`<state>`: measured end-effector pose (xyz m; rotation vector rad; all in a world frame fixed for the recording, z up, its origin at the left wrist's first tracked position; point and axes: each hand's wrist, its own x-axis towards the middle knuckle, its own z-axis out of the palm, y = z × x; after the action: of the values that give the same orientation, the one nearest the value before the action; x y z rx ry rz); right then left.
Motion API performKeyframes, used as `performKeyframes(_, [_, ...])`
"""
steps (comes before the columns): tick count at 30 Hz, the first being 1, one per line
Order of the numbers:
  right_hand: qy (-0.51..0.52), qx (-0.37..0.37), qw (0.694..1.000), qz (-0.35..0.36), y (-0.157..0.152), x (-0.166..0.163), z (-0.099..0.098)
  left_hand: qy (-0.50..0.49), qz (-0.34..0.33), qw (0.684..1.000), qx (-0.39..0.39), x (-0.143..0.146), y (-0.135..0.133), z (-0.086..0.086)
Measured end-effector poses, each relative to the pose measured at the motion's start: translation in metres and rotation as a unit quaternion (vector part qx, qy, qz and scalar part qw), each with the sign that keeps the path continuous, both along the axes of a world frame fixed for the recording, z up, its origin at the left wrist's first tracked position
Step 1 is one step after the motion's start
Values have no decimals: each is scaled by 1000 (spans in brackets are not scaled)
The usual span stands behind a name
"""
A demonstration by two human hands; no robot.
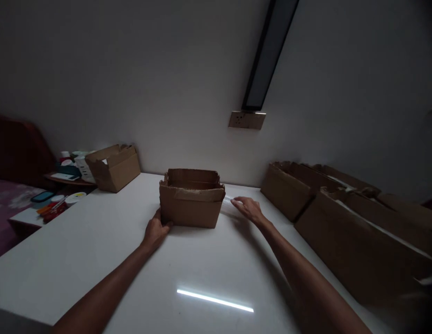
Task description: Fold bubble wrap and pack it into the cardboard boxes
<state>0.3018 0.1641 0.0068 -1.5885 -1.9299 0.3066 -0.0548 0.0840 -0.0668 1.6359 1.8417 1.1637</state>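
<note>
A small open-topped cardboard box [191, 208] with worn upper edges stands upright on the white table [202, 269]. My left hand [158, 230] grips its lower left corner, the thumb at the front and the other fingers partly hidden along the side. To the right of the box, my right hand [248, 208] is held just above the table, fingers pinched together. At its fingertips shows a clear, plastic-looking piece [227, 200], partly hidden behind the box's right edge. The inside bottom of the box cannot be seen.
Larger open cardboard boxes [355, 236] line the table's right side. Another cardboard box [123, 169] stands at the back left corner, near a phone [65, 176] and small containers. Behind the table is a wall with a socket plate [247, 120] below a dark-framed panel [269, 55].
</note>
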Motion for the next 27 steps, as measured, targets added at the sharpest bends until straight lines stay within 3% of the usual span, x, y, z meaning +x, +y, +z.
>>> performKeyframes(4, [-9, -47, 996, 69, -43, 9, 10, 2, -5, 1000, -5, 0, 0, 2])
performKeyframes(8, [-8, -23, 998, 54, -63, 14, 20, -4, 5, 1000, -5, 0, -2, 6])
performKeyframes(13, [-31, -38, 996, 79, -43, -6, -6, 5, 11, 1000, 9, 3, -8, 13])
performKeyframes(16, [-70, -41, 993, 85, -49, -14, -24, 29, 32, 999, 5, 8, -7, 14])
performKeyframes(19, [-110, -35, 986, 116, -82, -9, -30, 44, 62, 997, 5, 16, 0, 15])
performKeyframes(24, [-92, -77, 971, 208, -152, 6, -12, 19, 88, 996, 6, 17, 13, 10])
performKeyframes(27, [-26, -70, 985, 157, -162, 12, -7, -22, 85, 996, 21, 14, 7, -1])
